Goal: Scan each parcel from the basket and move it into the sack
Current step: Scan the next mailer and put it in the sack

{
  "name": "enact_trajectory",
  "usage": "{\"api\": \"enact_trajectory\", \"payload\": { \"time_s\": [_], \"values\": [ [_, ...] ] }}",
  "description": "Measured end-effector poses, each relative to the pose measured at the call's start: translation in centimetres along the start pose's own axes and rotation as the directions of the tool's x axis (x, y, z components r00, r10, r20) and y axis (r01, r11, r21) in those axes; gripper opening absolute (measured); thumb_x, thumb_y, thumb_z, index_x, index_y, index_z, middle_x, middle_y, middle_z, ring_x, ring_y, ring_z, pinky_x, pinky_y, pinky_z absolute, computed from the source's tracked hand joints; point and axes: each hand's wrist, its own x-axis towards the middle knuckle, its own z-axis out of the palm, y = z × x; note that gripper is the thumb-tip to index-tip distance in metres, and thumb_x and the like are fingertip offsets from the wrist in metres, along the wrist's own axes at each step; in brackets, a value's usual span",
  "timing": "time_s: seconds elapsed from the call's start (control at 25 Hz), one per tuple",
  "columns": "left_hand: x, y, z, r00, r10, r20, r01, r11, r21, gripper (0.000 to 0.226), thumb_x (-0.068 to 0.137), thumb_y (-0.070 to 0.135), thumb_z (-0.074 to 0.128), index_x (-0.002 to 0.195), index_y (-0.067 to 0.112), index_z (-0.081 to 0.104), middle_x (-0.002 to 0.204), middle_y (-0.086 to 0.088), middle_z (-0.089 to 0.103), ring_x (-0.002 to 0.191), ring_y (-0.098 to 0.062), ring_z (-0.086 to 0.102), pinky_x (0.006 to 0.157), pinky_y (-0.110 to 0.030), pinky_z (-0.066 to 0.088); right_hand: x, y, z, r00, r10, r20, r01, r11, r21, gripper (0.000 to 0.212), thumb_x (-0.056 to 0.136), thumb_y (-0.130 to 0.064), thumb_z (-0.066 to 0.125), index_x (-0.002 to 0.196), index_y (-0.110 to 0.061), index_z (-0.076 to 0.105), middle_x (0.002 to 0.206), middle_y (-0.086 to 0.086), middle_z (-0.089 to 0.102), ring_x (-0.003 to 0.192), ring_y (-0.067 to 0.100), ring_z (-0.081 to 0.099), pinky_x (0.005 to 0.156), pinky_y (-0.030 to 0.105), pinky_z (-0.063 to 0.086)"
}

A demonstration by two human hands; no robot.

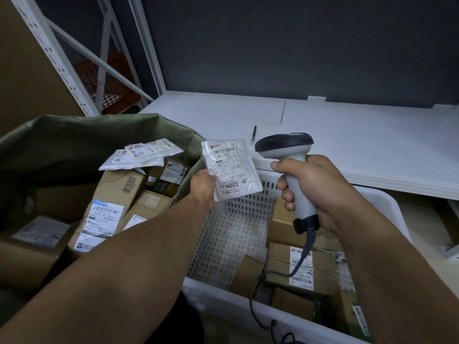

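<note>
- Head view, the only one: the left hand (pixel 202 187) pinches a flat plastic parcel (pixel 232 168) by its lower left edge. The thumb is on the label side and the other fingers are hidden behind the parcel.
- The parcel is held up in the air, label toward the camera, above the gap between the green sack (pixel 74 135) on the left and the white basket (pixel 236 219) on the right.
- The right hand (pixel 320 192) is wrapped round the handle of the scanner (pixel 285 145). Its fingers (pixel 285 184) are curled tight and the forefinger sits up near the trigger. The scanner head is just beside the parcel's upper right corner, with the white bench (pixel 347 145) behind it.
- Risk: the scanner head seems to point past the parcel's top edge rather than at the barcode, so a trigger pull could read nothing.
- Risk: the film is wrinkled and shiny, and glare or a crease across the barcode could spoil the scan.
- Risk: an edge pinch on slippery film is weak, and a flick toward the sack could drop the parcel back into the basket or between the two.
- Risk: the cable (pixel 305 254) trails down into the basket and could snag on a carton when the hand lifts.
- Count: one parcel in hand, one scanner, one sack, one basket.
- Count: about five cartons (pixel 300 266) show in the basket, though the right arm hides part of it.
- Count: the sack holds at least five boxes, with two or three flat bags on top.
</note>
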Motion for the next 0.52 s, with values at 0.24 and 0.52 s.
{"api": "enact_trajectory", "payload": {
  "time_s": [0.24,0.52],
  "values": [
    [-3.3,4.2,-0.4,0.976,0.195,-0.099,-0.216,0.928,-0.305,0.029,0.102,-0.005,0.045,0.112,0.016,0.062,0.113,-0.010,0.074,0.100,-0.028,0.074,0.086,-0.049,0.062,0.3,-1.0,3.2,0.998,-0.055,0.008,0.055,0.998,0.042,0.014,0.092,-0.018,0.071,0.087,-0.009,0.062,0.063,0.007,0.060,0.046,0.017,0.049,0.046,0.028,0.044],
    [-2.2,7.6,-5.1,0.942,0.189,-0.278,-0.305,0.830,-0.467,0.020,0.109,0.015,0.040,0.122,0.013,0.054,0.128,-0.009,0.065,0.111,-0.021,0.069,0.103,-0.036,0.054,0.3,-0.7,5.0,0.997,-0.053,0.050,0.053,0.999,0.001,0.016,0.092,-0.018,0.072,0.086,-0.008,0.062,0.065,0.008,0.061,0.047,0.017,0.049,0.046,0.029,0.045]
  ]
}}
